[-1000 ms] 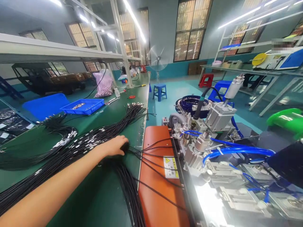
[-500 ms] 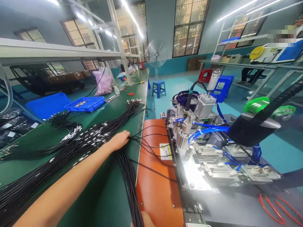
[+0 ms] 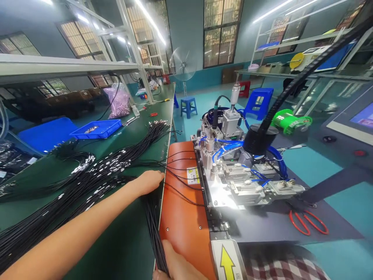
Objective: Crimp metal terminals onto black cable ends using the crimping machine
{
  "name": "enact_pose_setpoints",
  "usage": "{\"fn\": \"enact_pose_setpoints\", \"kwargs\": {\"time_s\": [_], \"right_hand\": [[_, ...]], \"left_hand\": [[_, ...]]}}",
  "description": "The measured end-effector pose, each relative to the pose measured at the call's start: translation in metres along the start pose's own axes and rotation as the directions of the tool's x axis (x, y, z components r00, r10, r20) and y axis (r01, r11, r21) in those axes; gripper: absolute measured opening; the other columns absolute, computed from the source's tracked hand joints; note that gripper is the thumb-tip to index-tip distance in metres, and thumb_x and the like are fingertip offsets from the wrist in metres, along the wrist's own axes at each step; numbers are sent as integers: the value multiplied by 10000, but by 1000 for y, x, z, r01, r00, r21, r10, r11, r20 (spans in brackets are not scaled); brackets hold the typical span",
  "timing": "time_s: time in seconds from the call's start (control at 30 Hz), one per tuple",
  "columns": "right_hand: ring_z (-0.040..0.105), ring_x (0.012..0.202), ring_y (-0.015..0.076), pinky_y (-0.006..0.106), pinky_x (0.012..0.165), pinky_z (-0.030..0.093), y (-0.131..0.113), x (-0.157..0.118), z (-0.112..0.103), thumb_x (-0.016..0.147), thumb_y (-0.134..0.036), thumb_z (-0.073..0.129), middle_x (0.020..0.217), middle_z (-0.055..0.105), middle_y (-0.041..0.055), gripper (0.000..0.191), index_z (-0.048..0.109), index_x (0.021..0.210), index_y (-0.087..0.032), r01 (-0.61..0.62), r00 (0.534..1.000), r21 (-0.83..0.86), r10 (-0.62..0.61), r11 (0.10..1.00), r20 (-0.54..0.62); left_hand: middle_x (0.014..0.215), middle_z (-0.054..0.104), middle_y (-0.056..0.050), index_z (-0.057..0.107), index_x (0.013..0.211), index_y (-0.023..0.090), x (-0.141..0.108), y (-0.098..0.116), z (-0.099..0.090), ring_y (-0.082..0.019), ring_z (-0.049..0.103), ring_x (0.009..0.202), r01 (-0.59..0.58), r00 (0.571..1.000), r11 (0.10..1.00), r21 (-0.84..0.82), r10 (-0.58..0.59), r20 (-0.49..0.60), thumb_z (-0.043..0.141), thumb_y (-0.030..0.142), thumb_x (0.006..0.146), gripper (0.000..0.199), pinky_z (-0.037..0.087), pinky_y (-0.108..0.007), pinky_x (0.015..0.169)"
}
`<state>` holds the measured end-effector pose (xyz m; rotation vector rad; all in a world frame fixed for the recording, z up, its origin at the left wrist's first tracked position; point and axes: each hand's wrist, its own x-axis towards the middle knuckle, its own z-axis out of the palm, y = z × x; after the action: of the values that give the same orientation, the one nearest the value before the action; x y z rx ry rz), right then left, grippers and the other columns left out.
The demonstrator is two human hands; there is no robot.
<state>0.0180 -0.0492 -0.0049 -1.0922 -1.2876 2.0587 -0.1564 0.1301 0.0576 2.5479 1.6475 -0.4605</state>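
Note:
My left hand (image 3: 150, 182) is closed at the right edge of the green table, its fingers curled round the upper part of a black cable bundle (image 3: 153, 223). My right hand (image 3: 179, 262), partly cut off at the bottom of the picture, wraps round the same bundle lower down. The bundle runs between both hands along the table edge. Several loose black cables (image 3: 182, 175) stretch from the table over an orange cover (image 3: 183, 217) to the machine (image 3: 233, 171). A large pile of black cables (image 3: 110, 161) with white pieces lies left of my left hand.
A blue tray (image 3: 97, 130) with small parts and a pink bag (image 3: 118, 101) stand on the table (image 3: 116, 249). Red-handled scissors (image 3: 309, 223) lie at the machine's front right. A green spool (image 3: 290, 120), a blue stool (image 3: 189, 107) and a fan (image 3: 183, 64) are farther off.
The view has turned to the right. My left hand has moved nearer to me and closer to the table edge. More of my right hand shows on the cable bundle.

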Motion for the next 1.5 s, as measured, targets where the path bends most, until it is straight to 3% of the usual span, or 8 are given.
{"fn": "enact_pose_setpoints", "kwargs": {"time_s": [0.2, 0.57, 0.67, 0.77, 0.9, 1.07, 1.2, 1.5], "right_hand": [[421, 408, 70, 191, 397, 345, -24, 12, 5, 809, -317, 555, 646, 488, -58, 251, 466, 1022, -219, -86, 990, 112, 72, 990, 120], [429, 425, 68, 197, 440, 364, -8, 31, 13, 821, -366, 570, 576, 471, -77, 247, 423, 913, -190, -29, 1000, 305, 25, 952, 16], [491, 528, 83, 213, 540, 410, -19, 28, 5, 815, -314, 590, 627, 492, -51, 209, 481, 910, -163, 71, 997, 296, -59, 953, -49], [573, 717, 141, 273, 665, 462, -31, 27, 2, 882, -336, 476, 805, 555, 28, 218, 526, 975, -145, 158, 987, 297, -142, 942, -72], [491, 1135, 229, 362, 976, 355, -39, 18, -6, 880, -277, 464, 1164, 541, 116, 270, 573, 1087, -144, 369, 926, -204, -377, 907, -1], [599, 830, 219, 327, 739, 449, -35, -8, -32, 789, -177, 537, 881, 628, 64, 146, 613, 913, -176, 267, 939, -585, -344, 766, -21], [604, 688, 168, 263, 631, 429, -32, -25, -49, 746, -132, 554, 734, 650, 3, 95, 588, 797, -204, 214, 952, -602, -303, 770, -49], [580, 584, 142, 249, 561, 393, -31, -48, -66, 873, -140, 392, 655, 614, -26, 139, 509, 862, -214, 196, 936, -635, -336, 747, -107]], "left_hand": [[1039, 600, -66, 556, 1087, 149, -4, 14, -23, -173, 600, 869, 48, 970, 995, -88, -67, -233, 506, 309, 902, 249, 513, -377, 769], [1287, 464, -91, 508, 1152, 221, -42, 28, 14, -218, 499, 1133, 31, 884, 823, -567, -287, -368, 428, 232, 907, 259, 411, -391, 963], [1078, 570, -100, 537, 1006, 214, -69, 33, 19, -236, 571, 1002, 95, 863, 644, -759, -433, -259, 388, 377, 908, 242, 466, -391, 866], [662, 591, -51, 544, 788, 173, -94, 48, 30, -207, 613, 617, 208, 894, 358, -910, -447, 28, 392, 579, 848, 438, 509, -340, 563], [741, 637, -70, 575, 804, 144, -113, 78, 41, -178, 633, 664, 269, 904, -20, -963, -339, 260, 513, 604, 774, 466, 507, -284, 579], [779, 644, -64, 587, 854, 134, -112, 112, 41, -156, 625, 700, 229, 905, -285, -931, -288, 312, 653, 465, 722, 363, 504, -262, 630], [672, 636, -22, 576, 733, 139, -110, 134, 40, -105, 602, 605, 221, 906, -302, -927, -288, 310, 641, 483, 738, 350, 487, -198, 576], [530, 647, -90, 583, 641, 96, -109, 126, 45, -140, 566, 368, 366, 904, -44, -929, -222, 367, 589, 594, 716, 503, 376, -195, 337]]}}
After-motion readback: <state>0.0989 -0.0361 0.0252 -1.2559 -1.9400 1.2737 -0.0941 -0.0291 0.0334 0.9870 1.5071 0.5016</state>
